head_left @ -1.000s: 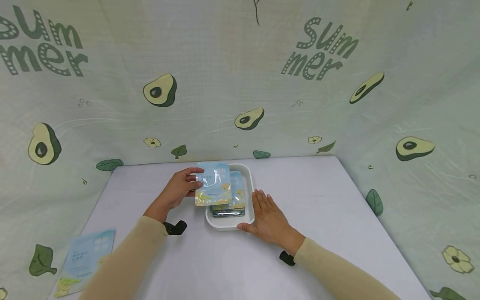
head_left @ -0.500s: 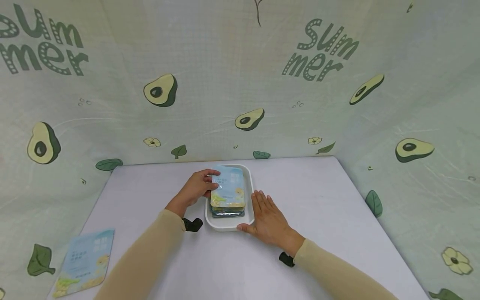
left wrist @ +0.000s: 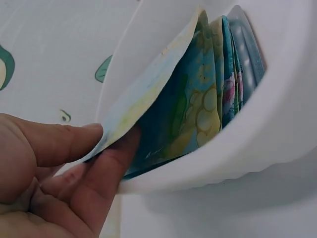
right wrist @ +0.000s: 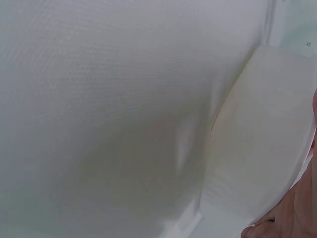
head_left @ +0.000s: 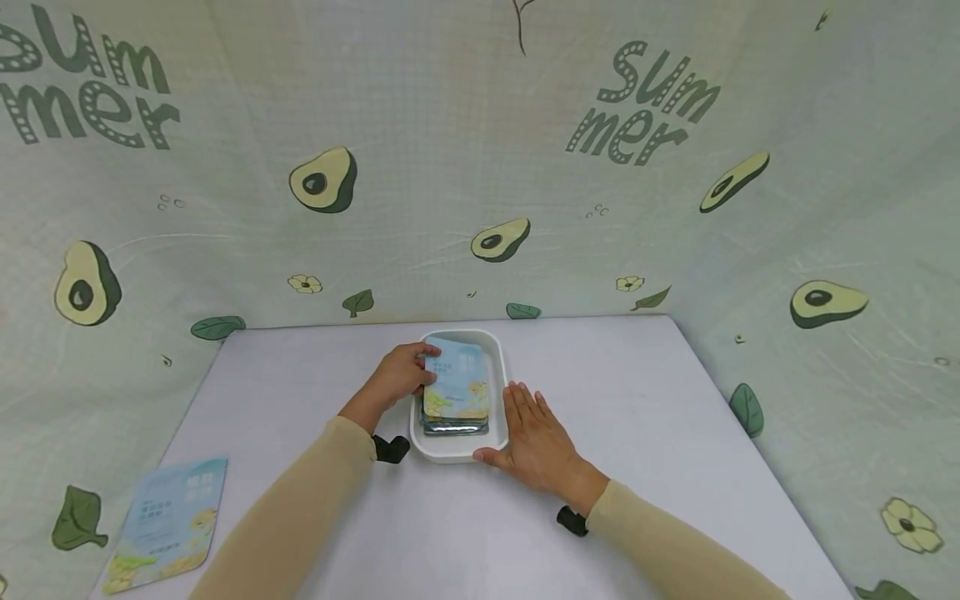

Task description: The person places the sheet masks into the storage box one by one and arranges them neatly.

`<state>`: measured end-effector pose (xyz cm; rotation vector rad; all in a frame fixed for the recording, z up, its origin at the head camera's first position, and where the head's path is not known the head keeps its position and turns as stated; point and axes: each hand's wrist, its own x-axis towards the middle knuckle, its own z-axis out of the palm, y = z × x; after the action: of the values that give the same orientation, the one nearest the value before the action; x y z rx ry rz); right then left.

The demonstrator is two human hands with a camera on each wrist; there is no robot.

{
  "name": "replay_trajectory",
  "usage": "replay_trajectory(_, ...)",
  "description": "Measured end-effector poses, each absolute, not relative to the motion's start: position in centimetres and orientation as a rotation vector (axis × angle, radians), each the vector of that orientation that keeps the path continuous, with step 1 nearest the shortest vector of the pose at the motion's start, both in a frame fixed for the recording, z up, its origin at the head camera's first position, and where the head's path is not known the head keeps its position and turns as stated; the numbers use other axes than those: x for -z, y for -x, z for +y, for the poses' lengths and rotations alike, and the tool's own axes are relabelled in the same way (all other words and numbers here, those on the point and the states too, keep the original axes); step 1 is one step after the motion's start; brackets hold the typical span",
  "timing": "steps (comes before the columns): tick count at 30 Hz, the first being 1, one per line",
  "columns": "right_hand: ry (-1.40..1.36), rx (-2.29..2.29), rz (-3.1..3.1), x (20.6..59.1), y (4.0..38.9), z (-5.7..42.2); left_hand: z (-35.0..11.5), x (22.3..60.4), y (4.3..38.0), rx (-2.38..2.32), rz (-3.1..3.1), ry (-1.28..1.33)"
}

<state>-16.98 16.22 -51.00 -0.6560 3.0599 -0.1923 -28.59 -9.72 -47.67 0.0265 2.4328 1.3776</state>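
My left hand [head_left: 393, 379] pinches the left edge of a light blue facial mask packet [head_left: 459, 379] between thumb and fingers. The packet lies over a stack of similar packets [head_left: 456, 429] in a white tray [head_left: 450, 454]. In the left wrist view, the pinched packet [left wrist: 141, 96] slants up away from the stack, its held side at the tray's rim. My right hand [head_left: 540, 437] rests against the tray's right side, fingers straight and thumb at the near corner. Only part of that hand shows in the right wrist view, beside the tray wall [right wrist: 257, 139].
Another light blue packet [head_left: 168, 525], larger in view, lies at the table's near left, beside the left sleeve. The white table [head_left: 637, 400] ends at a cloth backdrop [head_left: 420, 167] printed with avocados and leaves.
My left hand has carried the packet rightward and lowered it over the stack, lining it up with the packets below. My right hand has stayed at the tray's side.
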Motion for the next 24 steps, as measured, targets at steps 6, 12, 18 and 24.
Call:
replay_trajectory(6, 0.668, 0.189, 3.068, 51.1, 17.0, 16.2, -9.4, 46.7, 27.9, -1.255, 2.535, -0.024)
replay_trajectory(12, 0.650, 0.226, 3.064, 51.0, 16.9, 16.1, -9.0, 45.4, 26.6, -1.115, 2.734, -0.020)
replay_trajectory(18, 0.648, 0.235, 3.066, 51.1, 17.0, 16.0, -10.9, 45.3, 25.3, -1.080, 2.864, -0.033)
replay_trajectory(24, 0.680, 0.242, 3.075, 51.1, 16.9, 16.1, -15.5, 46.1, 23.7, -0.897, 2.998, -0.073)
